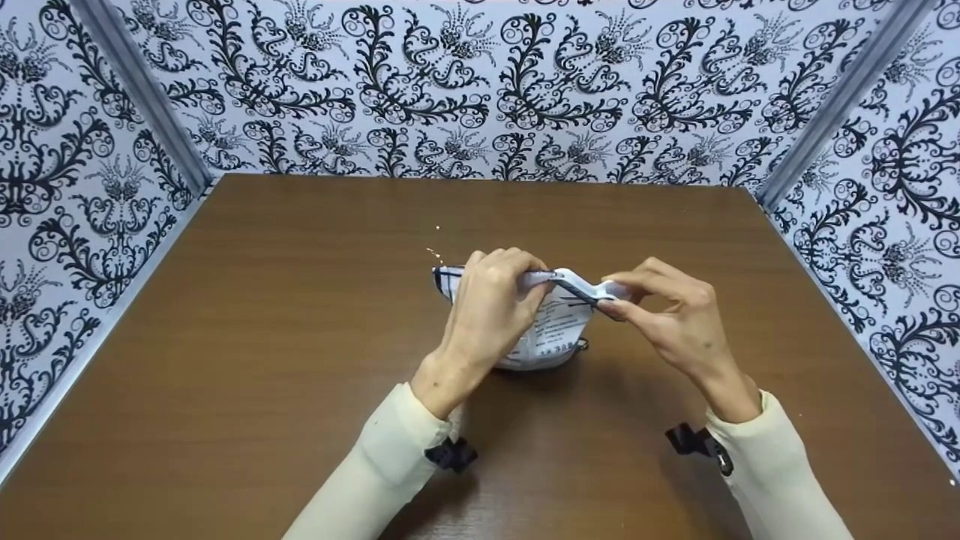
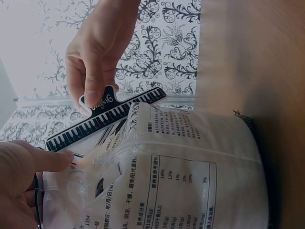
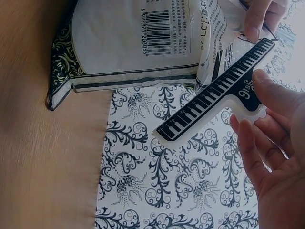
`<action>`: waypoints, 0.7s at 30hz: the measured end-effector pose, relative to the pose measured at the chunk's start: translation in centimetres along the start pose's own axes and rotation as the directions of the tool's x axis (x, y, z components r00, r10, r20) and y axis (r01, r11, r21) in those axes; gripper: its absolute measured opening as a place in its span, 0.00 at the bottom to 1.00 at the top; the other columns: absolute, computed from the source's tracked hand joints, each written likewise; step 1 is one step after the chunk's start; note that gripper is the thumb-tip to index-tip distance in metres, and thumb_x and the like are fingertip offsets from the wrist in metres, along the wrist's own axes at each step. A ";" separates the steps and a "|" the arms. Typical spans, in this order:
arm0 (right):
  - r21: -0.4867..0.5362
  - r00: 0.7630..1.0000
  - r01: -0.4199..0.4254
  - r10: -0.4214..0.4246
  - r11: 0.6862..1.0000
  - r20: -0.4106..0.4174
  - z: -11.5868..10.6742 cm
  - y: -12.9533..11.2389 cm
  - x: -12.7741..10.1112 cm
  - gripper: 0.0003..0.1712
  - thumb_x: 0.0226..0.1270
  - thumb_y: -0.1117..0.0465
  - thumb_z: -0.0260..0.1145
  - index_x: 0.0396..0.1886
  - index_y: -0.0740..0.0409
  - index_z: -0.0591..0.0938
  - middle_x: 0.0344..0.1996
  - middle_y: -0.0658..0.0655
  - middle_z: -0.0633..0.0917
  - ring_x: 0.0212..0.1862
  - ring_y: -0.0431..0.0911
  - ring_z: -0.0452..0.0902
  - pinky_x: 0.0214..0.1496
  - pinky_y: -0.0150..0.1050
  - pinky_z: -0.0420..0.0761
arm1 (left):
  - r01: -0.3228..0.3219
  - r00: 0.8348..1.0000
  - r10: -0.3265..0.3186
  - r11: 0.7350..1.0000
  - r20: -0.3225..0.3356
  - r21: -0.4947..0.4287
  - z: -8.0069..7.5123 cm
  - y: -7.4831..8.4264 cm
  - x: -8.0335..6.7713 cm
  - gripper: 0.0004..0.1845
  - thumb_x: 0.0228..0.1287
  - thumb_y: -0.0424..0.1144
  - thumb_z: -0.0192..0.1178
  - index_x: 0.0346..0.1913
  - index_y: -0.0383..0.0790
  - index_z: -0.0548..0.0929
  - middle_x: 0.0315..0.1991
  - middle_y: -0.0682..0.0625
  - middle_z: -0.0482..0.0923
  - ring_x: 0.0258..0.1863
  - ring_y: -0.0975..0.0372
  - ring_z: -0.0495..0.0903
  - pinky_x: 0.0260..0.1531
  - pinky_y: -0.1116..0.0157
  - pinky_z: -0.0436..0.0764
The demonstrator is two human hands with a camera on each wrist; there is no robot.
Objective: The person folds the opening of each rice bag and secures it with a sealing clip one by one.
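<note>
A whitish, printed plastic bag of rice [image 1: 551, 334] stands on the table, its top folded down. My left hand [image 1: 487, 315] pinches the folded top edge between thumb and fingers. My right hand [image 1: 686, 322] holds a long clip with a piano-key pattern [image 3: 214, 90] by its tabs, thumb on one side and fingers on the other. The clip lies slantwise at the bag's top, close to the left fingertips. Whether its jaws stand around the fold cannot be told. In the right wrist view the bag [image 3: 128, 28] shows its barcode.
Small pale grains [image 1: 435, 253] are scattered on the brown wooden table [image 1: 300, 300] beyond the bag's left corner. Black-and-white patterned walls [image 1: 480, 82] enclose the table at the back and both sides. Black wrist mounts [image 1: 451, 454] sit on both cream sleeves.
</note>
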State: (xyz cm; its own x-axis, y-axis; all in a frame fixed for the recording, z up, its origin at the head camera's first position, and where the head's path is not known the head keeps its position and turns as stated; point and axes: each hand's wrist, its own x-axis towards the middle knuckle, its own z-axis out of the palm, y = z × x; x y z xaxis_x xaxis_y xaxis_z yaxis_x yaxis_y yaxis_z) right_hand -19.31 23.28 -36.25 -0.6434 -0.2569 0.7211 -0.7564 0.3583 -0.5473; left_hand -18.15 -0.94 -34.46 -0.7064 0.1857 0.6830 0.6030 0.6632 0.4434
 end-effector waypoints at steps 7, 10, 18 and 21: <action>0.000 1.000 0.003 -0.003 1.000 -0.001 0.0 0.0 0.1 0.20 0.47 0.77 0.81 0.41 0.59 0.92 0.27 0.53 0.86 0.32 0.35 0.81 0.39 0.24 0.82 | 0.007 1.000 -0.007 1.000 0.007 -0.003 0.0 0.1 0.1 0.05 0.61 0.38 0.75 0.38 0.42 0.91 0.34 0.52 0.90 0.36 0.59 0.86 0.38 0.61 0.74; 0.002 1.000 0.011 -0.011 1.000 -0.001 0.0 -0.1 0.1 0.20 0.47 0.77 0.81 0.41 0.59 0.92 0.27 0.53 0.86 0.31 0.35 0.81 0.38 0.24 0.82 | 0.009 1.000 -0.009 1.000 0.009 0.005 0.0 0.1 0.1 0.05 0.61 0.38 0.75 0.38 0.42 0.91 0.35 0.52 0.91 0.36 0.59 0.86 0.38 0.60 0.74; 0.008 1.000 0.022 -0.022 1.000 -0.004 0.2 -0.2 0.3 0.20 0.47 0.77 0.81 0.41 0.60 0.92 0.27 0.53 0.85 0.31 0.35 0.81 0.37 0.24 0.81 | 0.017 1.000 -0.017 1.000 0.012 0.023 0.0 0.1 0.1 0.06 0.60 0.38 0.76 0.38 0.41 0.91 0.34 0.52 0.91 0.35 0.59 0.86 0.38 0.60 0.74; 0.014 1.000 0.010 -0.010 1.000 -0.005 0.3 -0.4 0.4 0.20 0.47 0.77 0.81 0.41 0.60 0.92 0.26 0.53 0.85 0.31 0.35 0.81 0.37 0.24 0.81 | 0.019 1.000 -0.019 0.999 0.010 0.032 0.0 0.1 0.1 0.06 0.60 0.38 0.76 0.38 0.41 0.91 0.34 0.52 0.90 0.34 0.59 0.85 0.38 0.60 0.74</action>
State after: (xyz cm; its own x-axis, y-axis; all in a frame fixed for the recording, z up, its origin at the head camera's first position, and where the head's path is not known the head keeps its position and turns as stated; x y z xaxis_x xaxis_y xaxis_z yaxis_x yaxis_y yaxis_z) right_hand -19.33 22.74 -35.93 -0.6355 -0.2560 0.7284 -0.7642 0.3428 -0.5463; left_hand -18.16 -0.79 -34.35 -0.7214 0.1804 0.6686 0.5775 0.6896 0.4370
